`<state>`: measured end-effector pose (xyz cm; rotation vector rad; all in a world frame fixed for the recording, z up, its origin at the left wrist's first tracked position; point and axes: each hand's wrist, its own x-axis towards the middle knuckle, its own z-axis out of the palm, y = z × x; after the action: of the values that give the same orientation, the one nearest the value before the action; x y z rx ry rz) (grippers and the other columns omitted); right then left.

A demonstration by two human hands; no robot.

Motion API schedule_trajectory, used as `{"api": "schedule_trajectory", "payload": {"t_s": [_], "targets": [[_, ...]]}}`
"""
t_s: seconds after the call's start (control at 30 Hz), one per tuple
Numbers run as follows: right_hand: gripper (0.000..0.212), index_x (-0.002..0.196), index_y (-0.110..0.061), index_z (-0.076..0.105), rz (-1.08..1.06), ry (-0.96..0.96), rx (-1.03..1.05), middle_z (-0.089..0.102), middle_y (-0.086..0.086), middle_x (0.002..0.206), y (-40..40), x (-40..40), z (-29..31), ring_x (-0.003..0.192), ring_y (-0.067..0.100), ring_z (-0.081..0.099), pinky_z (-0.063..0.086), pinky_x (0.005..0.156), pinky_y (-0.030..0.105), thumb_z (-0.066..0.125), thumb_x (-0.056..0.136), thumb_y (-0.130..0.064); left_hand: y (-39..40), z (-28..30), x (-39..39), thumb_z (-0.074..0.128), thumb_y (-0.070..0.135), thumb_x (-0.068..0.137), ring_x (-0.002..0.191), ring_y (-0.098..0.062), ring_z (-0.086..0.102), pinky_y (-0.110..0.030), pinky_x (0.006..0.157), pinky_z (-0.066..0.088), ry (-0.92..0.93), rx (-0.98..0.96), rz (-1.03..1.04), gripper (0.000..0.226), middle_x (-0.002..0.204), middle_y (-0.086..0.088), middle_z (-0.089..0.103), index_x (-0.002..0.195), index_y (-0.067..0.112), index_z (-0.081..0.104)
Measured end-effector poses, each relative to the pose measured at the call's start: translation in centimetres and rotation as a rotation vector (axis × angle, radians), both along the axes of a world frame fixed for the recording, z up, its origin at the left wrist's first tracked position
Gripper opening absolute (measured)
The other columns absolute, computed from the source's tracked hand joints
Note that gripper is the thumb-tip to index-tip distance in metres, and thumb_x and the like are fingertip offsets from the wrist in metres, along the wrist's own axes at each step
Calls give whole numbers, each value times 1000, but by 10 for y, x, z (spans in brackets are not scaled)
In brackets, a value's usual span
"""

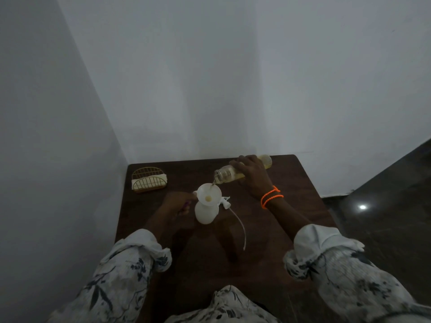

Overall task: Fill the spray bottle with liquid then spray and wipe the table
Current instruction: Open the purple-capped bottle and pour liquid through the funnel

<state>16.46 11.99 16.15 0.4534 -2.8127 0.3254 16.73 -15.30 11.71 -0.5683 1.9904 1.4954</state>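
A white spray bottle (206, 212) stands upright on the dark wooden table (268, 229) with a white funnel (208, 193) set in its neck. My right hand (253, 176) grips a clear bottle of yellowish liquid (229, 174), tilted with its mouth over the funnel; a thin stream runs into it. My left hand (178, 202) rests against the left side of the spray bottle and funnel, fingers curled; something small and purple shows in it. The white spray head with its long dip tube (229, 207) lies on the table just right of the bottle.
A gold wire holder with white napkins (149, 179) stands at the table's far left corner. White walls close in on the left and behind. Dark floor lies to the right of the table, with a bright light reflection (362, 207).
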Motion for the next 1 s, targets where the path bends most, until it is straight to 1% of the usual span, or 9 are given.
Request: {"api": "schedule_trajectory", "payload": {"t_s": [0.13, 0.17, 0.27, 0.3, 0.4, 0.47, 0.6, 0.83, 1.0], "targets": [[60, 127, -17, 64, -6, 1, -1, 62, 11, 121, -1, 0, 2, 107, 34, 53, 49, 85, 50, 79, 69, -11, 0, 2, 1, 74, 31, 89, 70, -19, 60, -28, 62, 51, 11, -7, -2, 21, 79, -7, 65, 90, 10, 68], [60, 127, -17, 64, -4, -1, 2, 62, 11, 121, -1, 0, 3, 107, 34, 53, 49, 85, 50, 80, 69, -11, 0, 1, 0, 74, 30, 89, 71, -19, 61, -29, 63, 53, 12, -2, -1, 21, 79, -7, 65, 90, 10, 68], [60, 128, -18, 64, -3, -3, 15, 62, 9, 121, -1, -1, 3, 108, 33, 53, 48, 85, 50, 79, 70, -13, 0, -1, -1, 74, 29, 88, 77, -20, 62, -37, 81, 59, 13, 3, -1, 20, 85, -8, 67, 91, 11, 67], [60, 128, -18, 63, -4, -4, 17, 62, 9, 121, -1, -1, 3, 108, 33, 53, 48, 85, 49, 79, 70, -13, 0, -1, 0, 74, 29, 88, 76, -20, 62, -36, 79, 58, 10, 1, -5, 20, 85, -8, 67, 91, 12, 67], [61, 128, -19, 63, -6, -4, 18, 62, 9, 121, 0, -2, 2, 108, 33, 52, 48, 84, 49, 79, 70, -12, -1, 3, 1, 72, 29, 90, 67, -16, 58, -24, 54, 50, 6, 1, -19, 20, 79, -6, 64, 90, 10, 66], [61, 128, -19, 63, -6, -2, 19, 61, 9, 121, -1, -2, 2, 108, 32, 52, 48, 85, 48, 80, 70, -12, -1, 5, 1, 71, 32, 91, 64, -15, 57, -23, 49, 44, 5, -13, -31, 23, 76, -5, 63, 91, 10, 67], [60, 128, -20, 62, -11, -2, 23, 61, 8, 121, -1, -2, 3, 108, 32, 52, 48, 84, 47, 78, 70, -13, -1, 5, 1, 71, 31, 91, 65, -15, 57, -23, 50, 46, 11, 5, -32, 21, 78, -6, 63, 91, 10, 66], [61, 129, -20, 62, -11, -10, 32, 61, 7, 120, 1, -3, 4, 107, 30, 51, 47, 84, 47, 79, 71, -15, -2, 1, 1, 73, 29, 89, 74, -20, 59, -31, 70, 51, 9, 23, -22, 19, 82, -8, 64, 90, 11, 67], [62, 130, -19, 62, -14, -14, 24, 61, 8, 121, 4, -1, 3, 108, 31, 51, 47, 84, 47, 79, 70, -14, -2, 6, 3, 72, 30, 90, 66, -16, 57, -23, 52, 46, 2, 15, -31, 20, 78, -7, 63, 90, 10, 67]]}}
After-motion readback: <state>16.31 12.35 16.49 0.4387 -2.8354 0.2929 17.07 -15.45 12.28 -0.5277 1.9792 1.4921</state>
